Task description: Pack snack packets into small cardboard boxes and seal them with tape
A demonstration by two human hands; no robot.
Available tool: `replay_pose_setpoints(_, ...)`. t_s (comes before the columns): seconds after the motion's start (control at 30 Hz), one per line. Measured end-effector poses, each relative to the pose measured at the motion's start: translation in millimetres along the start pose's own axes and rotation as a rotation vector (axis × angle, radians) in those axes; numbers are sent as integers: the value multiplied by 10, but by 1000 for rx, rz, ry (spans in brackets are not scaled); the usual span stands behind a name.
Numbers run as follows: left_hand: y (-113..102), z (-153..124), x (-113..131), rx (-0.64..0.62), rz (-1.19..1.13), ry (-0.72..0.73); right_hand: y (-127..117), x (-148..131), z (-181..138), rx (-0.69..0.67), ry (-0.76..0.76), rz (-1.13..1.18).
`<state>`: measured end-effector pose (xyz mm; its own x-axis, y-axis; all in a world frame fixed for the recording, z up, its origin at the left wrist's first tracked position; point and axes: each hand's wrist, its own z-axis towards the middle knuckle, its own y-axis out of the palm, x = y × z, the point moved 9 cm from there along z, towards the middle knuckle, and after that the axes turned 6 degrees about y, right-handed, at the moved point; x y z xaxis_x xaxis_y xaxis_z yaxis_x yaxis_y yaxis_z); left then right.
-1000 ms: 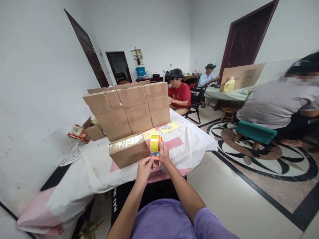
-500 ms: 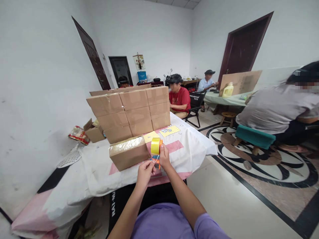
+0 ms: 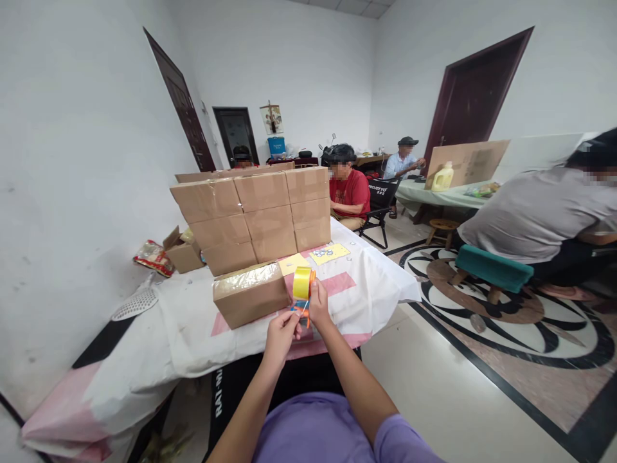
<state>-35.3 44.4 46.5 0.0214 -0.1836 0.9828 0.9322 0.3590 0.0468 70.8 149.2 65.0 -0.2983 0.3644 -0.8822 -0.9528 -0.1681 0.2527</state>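
Note:
My right hand grips an orange tape dispenser with a yellow tape roll, held upright just above the table. My left hand pinches at the dispenser's lower end, where the tape's loose end sits; what is between the fingers is too small to make out. A taped brown carton lies on the table right beside the roll, to its left. Behind it stands a wall of stacked sealed cartons.
The table wears a white and pink cover. A small open box, a red packet and a white slotted scoop lie at left. Yellow sheets lie behind. People sit behind and at right; a teal stool stands on the patterned floor.
My hands and the dispenser have stayed in nearly the same place. My head has tipped slightly, shifting the view. The person at right has leaned a little further right.

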Motion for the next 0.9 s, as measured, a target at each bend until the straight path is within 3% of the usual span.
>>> replay_pose_setpoints(0.53,-36,-31,-74,2,30,-18,-23,56,-63,33,16,59)
replay_pose_setpoints(0.9,-14,-70,-177,-52,50,-48,85,-14,-76,-85,128,58)
